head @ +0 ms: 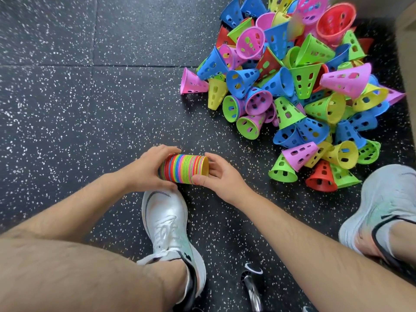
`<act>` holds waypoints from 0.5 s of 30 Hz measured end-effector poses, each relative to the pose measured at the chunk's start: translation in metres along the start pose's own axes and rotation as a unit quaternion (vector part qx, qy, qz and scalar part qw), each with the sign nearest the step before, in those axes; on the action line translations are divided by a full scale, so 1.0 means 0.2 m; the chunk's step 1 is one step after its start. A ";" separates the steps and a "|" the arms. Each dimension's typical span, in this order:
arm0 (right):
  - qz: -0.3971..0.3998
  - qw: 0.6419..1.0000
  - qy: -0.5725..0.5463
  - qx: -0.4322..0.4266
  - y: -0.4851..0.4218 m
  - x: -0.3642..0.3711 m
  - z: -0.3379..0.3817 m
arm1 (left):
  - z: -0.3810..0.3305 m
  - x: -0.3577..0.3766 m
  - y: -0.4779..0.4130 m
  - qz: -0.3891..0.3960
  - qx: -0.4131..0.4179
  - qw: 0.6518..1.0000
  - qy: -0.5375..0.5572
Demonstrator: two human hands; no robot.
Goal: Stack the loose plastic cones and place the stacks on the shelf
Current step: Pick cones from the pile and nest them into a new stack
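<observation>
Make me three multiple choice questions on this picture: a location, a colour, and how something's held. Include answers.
1. Where is the pile of loose perforated plastic cones?
A. On a shelf
B. On the black speckled rubber floor, to the person's right
C. Inside a box

2. What colour is the open-end rim of the nested multicoloured cone stack?
A. Black
B. Yellow
C. White

3. How is that stack held?
A. Upright in one hand
B. Untouched on the floor
C. Sideways between left hand and right hand

1B: the heap lies on the floor. 2B: yellow rim by the right hand. 3C: both hands grip it.
</observation>
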State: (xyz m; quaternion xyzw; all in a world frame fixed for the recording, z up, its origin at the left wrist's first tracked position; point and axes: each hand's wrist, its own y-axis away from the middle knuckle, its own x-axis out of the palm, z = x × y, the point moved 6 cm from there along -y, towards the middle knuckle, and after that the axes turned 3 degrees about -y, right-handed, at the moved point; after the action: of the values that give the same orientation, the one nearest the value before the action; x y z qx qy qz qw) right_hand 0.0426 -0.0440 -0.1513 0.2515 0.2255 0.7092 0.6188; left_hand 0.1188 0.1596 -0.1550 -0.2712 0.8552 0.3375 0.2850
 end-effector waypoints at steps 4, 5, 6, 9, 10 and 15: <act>-0.033 0.999 -0.003 -0.033 -0.03 0.00 0.10 | -0.06 -0.02 -0.01 -0.084 0.016 0.995 0.045; -0.049 0.998 -0.003 -0.044 -0.03 -0.02 0.15 | -0.08 -0.03 -0.02 -0.102 0.012 0.993 0.059; -0.062 0.996 -0.008 -0.057 -0.03 -0.05 0.21 | -0.11 -0.05 -0.04 -0.119 0.008 0.990 0.077; -0.085 0.991 -0.034 -0.100 -0.04 -0.14 0.40 | -0.21 -0.10 -0.13 -0.147 -0.005 0.977 0.155; -0.092 0.989 -0.038 -0.113 -0.04 -0.17 0.46 | -0.25 -0.12 -0.16 -0.150 -0.005 0.972 0.183; -0.118 0.982 -0.015 -0.144 -0.05 -0.26 0.57 | -0.35 -0.13 -0.26 -0.123 0.011 0.962 0.243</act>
State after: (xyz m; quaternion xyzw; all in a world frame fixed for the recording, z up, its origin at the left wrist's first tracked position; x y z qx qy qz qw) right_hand 0.1287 -0.0928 -0.0737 0.1417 0.1402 0.6523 0.7313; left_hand 0.1497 0.0833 -0.1158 -0.4450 0.8624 0.2142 0.1113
